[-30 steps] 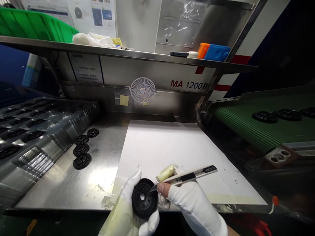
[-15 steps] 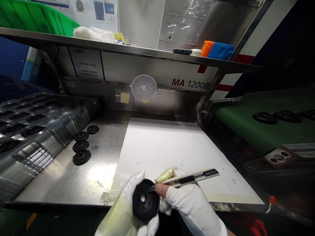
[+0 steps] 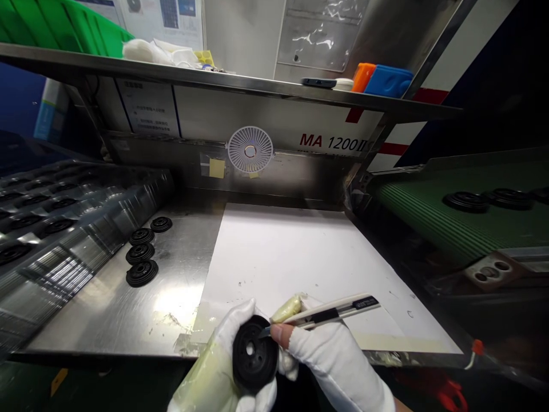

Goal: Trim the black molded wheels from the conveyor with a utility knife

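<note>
My left hand, in a white glove, grips a round black rubber part with small holes, held up at the bench's front edge. My right hand, also gloved with a bare fingertip showing, is closed on a white utility knife. The blade tip touches the upper rim of the black part. Both hands hover over the near edge of a white sheet taped on the steel bench.
Several black round parts lie in a row on the steel bench at left. Clear plastic trays with more parts stand far left. A green conveyor carries black parts at right. A shelf runs overhead.
The view has shifted slightly. The black part has turned a little in my left hand, while the knife tip stays at its rim.
</note>
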`<state>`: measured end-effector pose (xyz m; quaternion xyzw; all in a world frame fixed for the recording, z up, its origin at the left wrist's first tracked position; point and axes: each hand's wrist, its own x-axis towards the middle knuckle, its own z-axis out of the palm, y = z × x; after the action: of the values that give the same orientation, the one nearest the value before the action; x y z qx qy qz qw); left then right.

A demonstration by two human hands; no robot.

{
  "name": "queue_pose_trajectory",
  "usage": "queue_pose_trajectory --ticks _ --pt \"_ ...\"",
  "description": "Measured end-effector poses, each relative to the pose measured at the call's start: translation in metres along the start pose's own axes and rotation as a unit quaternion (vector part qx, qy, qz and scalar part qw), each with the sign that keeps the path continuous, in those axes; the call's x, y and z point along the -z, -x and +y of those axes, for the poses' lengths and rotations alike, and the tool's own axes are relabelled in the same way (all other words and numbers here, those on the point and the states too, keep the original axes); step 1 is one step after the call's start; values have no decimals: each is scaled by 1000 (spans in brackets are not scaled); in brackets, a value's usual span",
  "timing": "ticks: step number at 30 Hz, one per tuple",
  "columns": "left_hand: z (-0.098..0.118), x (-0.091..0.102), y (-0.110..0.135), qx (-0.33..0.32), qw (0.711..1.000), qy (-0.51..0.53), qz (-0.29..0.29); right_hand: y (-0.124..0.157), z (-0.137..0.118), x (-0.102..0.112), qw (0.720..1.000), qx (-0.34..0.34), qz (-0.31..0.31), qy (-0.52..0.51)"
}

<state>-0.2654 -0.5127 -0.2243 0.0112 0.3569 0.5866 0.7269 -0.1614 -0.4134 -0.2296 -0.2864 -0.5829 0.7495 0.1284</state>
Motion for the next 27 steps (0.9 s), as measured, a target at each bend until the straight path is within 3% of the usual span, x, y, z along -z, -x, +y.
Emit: queue_pose_trajectory --ticks 3,10,16,23,27 --pt "0 0 -2 -10 1000 25 3 0 2 1 1000 -18 -9 -4" --pt "-1 1 -4 -31 998 54 -3 1 -1 -4 999 17 24 -32" --pt "0 2 -5 -27 995 96 -4 -1 2 -2 1000 10 27 5" --pt "-3 5 -7 -4 997 76 -1 -2 6 -1 1000 -11 18 3" --pt "-3 6 -8 -33 999 40 -7 -3 4 1 997 29 4 -67"
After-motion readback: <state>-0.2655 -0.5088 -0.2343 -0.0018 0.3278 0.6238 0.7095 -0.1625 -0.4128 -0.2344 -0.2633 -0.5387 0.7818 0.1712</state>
